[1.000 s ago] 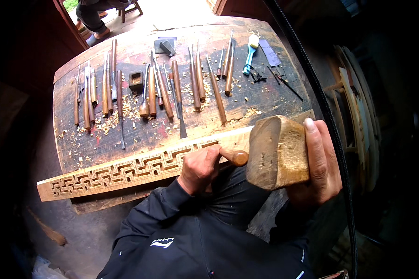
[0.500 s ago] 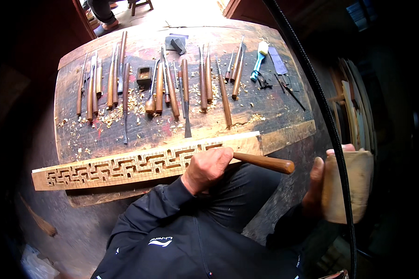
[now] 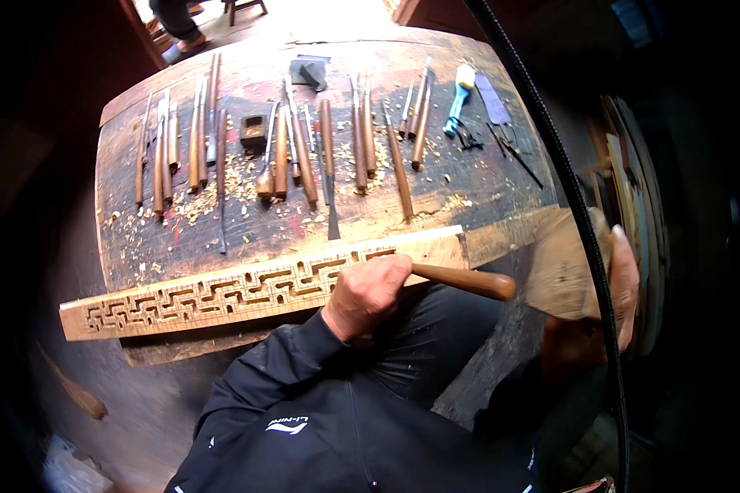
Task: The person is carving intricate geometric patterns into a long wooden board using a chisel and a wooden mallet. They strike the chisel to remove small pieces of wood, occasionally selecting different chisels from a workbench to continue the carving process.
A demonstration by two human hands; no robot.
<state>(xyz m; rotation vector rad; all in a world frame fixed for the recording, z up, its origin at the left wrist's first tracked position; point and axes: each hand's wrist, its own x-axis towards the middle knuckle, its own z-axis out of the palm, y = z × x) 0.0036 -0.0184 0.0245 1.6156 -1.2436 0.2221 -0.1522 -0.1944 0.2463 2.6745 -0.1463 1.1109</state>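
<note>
My left hand (image 3: pixel 368 296) is closed around a chisel, whose brown wooden handle (image 3: pixel 469 281) sticks out to the right. The chisel's blade end is hidden under my fist, over the right part of a long pale board (image 3: pixel 423 246). Rows of stepped, maze-like grooves (image 3: pixel 247 289) are cut into this board, with pencil grid lines around them. My right hand (image 3: pixel 622 287) grips a thick wooden mallet block (image 3: pixel 561 275), slightly blurred, a short way right of the handle's end. A black cable passes in front of part of that hand and block.
The worn workbench (image 3: pixel 485 193) carries several chisels (image 3: pixel 304 156), wood shavings (image 3: pixel 234 177), a small dark square box (image 3: pixel 253 131), a blue-handled brush (image 3: pixel 459 100) and dark flat stones (image 3: pixel 308 72). A black cable (image 3: pixel 563 164) crosses the right side. Stacked boards (image 3: pixel 633 181) stand beyond it.
The mallet block in my right hand has swung up and left, closer to the chisel's handle end, and has tilted. My left hand and the chisel have stayed nearly in place.
</note>
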